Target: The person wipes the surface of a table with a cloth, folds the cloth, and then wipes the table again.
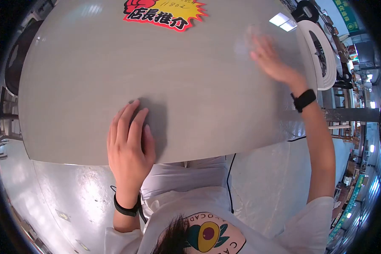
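Observation:
My left hand [129, 139] rests palm down on the grey table [190, 89] near its front edge. Its fingers are loosely bent and apart, and nothing shows in them. Over the right side of the tabletop, my right hand [270, 57] is smeared by motion. A faint pale patch [242, 45] lies beside its fingertips; whether it is a thing or only blur I cannot make out. At the far edge lies a red and yellow starburst price sign [165, 15] with black characters and handwriting, apart from both hands.
A white chair with an oval opening [329, 55] stands against the table's right edge. On the left is a dark chair [16, 59]. A black cable [228, 182] hangs down beside my lap. Ceiling light reflects in the tabletop at the upper right.

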The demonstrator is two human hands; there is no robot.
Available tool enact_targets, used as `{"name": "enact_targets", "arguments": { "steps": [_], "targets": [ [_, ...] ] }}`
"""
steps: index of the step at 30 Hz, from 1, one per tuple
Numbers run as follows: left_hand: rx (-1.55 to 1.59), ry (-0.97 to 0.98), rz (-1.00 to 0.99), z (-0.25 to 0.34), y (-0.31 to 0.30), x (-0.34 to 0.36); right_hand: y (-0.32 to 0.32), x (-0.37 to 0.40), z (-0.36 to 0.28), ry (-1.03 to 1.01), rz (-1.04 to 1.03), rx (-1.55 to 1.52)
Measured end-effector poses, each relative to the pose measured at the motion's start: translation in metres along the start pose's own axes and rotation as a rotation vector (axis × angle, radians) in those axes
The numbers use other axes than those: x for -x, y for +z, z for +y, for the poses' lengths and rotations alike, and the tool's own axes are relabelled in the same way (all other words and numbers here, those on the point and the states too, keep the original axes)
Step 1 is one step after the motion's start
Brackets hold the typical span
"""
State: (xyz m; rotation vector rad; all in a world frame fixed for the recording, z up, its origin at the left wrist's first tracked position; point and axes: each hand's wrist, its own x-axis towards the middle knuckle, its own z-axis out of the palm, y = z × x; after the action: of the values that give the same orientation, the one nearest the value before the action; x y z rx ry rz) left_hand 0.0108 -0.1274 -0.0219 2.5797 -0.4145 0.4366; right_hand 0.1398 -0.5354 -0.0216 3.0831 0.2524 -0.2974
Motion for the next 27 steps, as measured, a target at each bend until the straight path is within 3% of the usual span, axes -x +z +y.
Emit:
{"name": "enact_targets", "arguments": {
  "steps": [1, 7, 11, 17, 27],
  "targets": [
    [0.000, 0.004, 0.005, 0.001, 0.001, 0.000, 0.004, 0.008, -0.013, -0.127, 0.025, 0.058],
    [0.016, 0.019, 0.016, -0.001, 0.005, 0.003, -0.001, 0.111, -0.140, -0.442, 0.007, -0.075],
    [0.011, 0.015, -0.001, 0.000, 0.005, 0.004, -0.010, 0.124, -0.146, -0.530, -0.045, -0.122],
    [-0.018, 0.041, -0.017, -0.001, 0.002, -0.001, -0.004, 0.049, -0.077, -0.442, 0.118, -0.059],
    [-0.031, -0.018, -0.067, 0.003, -0.001, -0.004, -0.011, -0.093, 0.019, -0.047, 0.031, -0.195]
  ]
}}
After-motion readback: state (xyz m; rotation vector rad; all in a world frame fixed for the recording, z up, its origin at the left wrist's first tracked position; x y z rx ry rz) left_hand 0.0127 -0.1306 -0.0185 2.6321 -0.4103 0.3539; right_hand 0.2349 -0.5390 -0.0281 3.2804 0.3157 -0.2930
